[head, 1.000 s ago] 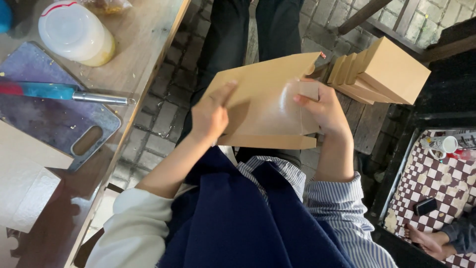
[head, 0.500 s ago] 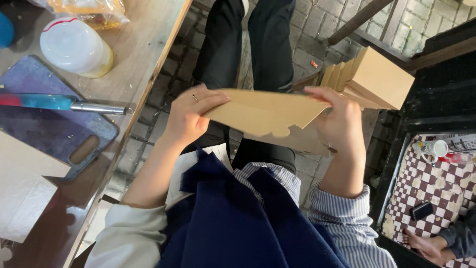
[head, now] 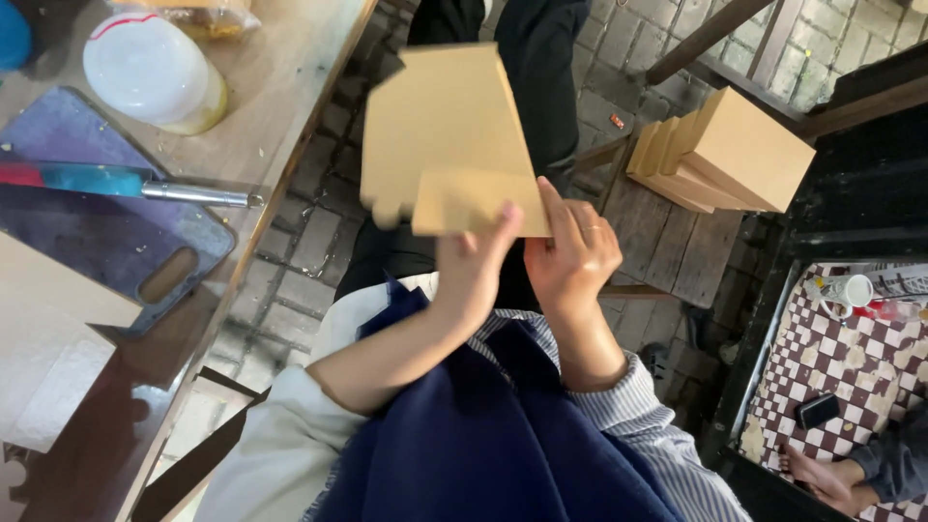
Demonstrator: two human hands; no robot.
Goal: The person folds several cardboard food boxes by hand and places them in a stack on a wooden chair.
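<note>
I hold a flat tan cardboard blank [head: 445,126] upright in front of me, over my dark trousers. My left hand [head: 474,266] grips its lower edge, fingers on a folded flap. My right hand [head: 572,253] pinches the lower right corner of the same piece, a ring on one finger. The two hands nearly touch. To the right, a stack of folded tan cardboard boxes [head: 735,155] stands on a wooden stool [head: 677,242].
A wooden table [head: 280,87] runs along the left with a purple cutting board [head: 87,232], a knife [head: 126,184] and a white lidded container [head: 150,68]. At lower right, a checkered surface [head: 851,367] holds a cup and a phone, with another person's hand [head: 822,474] on it.
The cardboard has swung from lying wide and low across my lap to standing upright. My hands have come together at its lower edge.
</note>
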